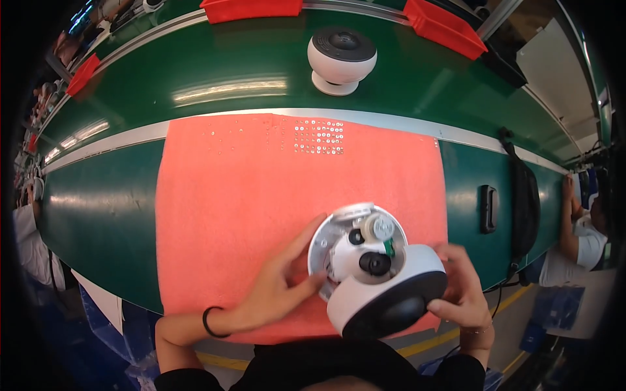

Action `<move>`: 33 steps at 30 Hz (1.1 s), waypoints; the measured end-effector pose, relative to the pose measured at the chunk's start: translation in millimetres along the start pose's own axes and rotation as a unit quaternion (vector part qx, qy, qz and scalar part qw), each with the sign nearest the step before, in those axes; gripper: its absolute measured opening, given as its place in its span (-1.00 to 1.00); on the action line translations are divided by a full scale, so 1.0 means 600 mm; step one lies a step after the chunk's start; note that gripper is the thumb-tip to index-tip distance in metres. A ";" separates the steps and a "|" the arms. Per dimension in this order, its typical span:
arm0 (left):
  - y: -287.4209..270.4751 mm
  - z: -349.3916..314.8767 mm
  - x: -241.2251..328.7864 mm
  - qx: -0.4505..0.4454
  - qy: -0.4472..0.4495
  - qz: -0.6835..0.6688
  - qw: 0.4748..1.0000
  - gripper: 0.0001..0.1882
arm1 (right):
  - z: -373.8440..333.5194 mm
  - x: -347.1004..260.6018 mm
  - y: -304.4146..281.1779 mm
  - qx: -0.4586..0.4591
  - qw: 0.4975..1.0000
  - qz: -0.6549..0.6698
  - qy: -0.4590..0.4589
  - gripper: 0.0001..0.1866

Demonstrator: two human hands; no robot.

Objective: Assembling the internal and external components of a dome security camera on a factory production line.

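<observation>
An opened white ball-shaped camera housing (318, 251) is near the front of the pink mat (222, 215). Inside it show a white inner body with two black lenses (375, 263), a pale round part (380, 227) and a bit of green circuit board. My left hand (277, 287) grips the housing by its left side, thumb at the lower rim. With my right hand (464, 293) I hold a white cover with a black face (401, 303) by its right edge. The cover is tilted against the housing's lower right; whether they are joined is hidden.
Small screws (319, 137) lie in rows at the mat's far edge. Beyond stands an assembled white-and-black camera (342, 62). Red bins (251, 9) line the back. A small black case (488, 208) and a black bag (525, 202) lie right. Other people sit at both sides.
</observation>
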State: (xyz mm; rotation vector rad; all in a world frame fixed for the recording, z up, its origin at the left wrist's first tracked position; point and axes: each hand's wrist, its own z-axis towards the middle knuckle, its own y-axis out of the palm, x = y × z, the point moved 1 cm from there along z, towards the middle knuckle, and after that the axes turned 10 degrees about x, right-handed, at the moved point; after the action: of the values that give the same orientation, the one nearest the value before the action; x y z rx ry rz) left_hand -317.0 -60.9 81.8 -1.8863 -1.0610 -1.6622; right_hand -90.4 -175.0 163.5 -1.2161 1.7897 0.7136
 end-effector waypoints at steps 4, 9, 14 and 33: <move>0.015 -0.076 0.019 0.019 -0.020 -0.074 0.997 -0.31 | -0.017 0.035 -0.019 -0.213 0.973 -0.037 -0.084 -0.35; 0.012 -0.108 -0.007 0.034 -0.054 -0.089 0.994 -0.29 | 0.005 0.039 0.010 -0.221 0.967 -0.130 0.001 -0.40; -0.004 -0.116 0.018 0.062 -0.096 -0.042 0.993 -0.38 | 0.023 0.054 0.028 -0.275 0.956 -0.096 0.042 -0.43; 0.009 -0.114 0.069 0.109 0.075 0.450 0.883 -0.36 | 0.068 0.021 0.035 -0.251 0.936 -0.199 -0.144 -0.61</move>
State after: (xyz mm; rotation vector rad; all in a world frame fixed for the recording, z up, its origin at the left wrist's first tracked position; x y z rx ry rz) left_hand -357.1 -103.1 136.4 -1.6606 -0.1913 -1.0491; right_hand -98.9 -139.7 132.7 -1.6468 1.0974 1.0777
